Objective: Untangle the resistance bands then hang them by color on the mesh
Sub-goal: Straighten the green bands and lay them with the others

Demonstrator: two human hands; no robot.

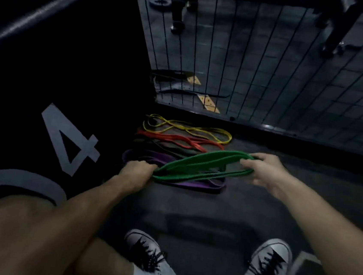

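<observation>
Green bands (202, 165) are stretched between my two hands just above the floor. My left hand (137, 173) grips their left end in a fist. My right hand (262, 168) holds their right end with fingers curled around the loops. Under them lies a purple band (142, 155), partly hidden. Farther back on the floor lie black bands (163, 147), red bands (180, 140) and yellow bands (186, 127), each in its own row. The black wire mesh (273, 68) stands upright beyond them.
A large black block with a white "4" (68, 139) stands to the left, close to the bands. My two grey sneakers (149, 259) are at the bottom. A raised floor edge (266, 127) runs along the foot of the mesh. Dark flat items (173, 82) lie behind the mesh.
</observation>
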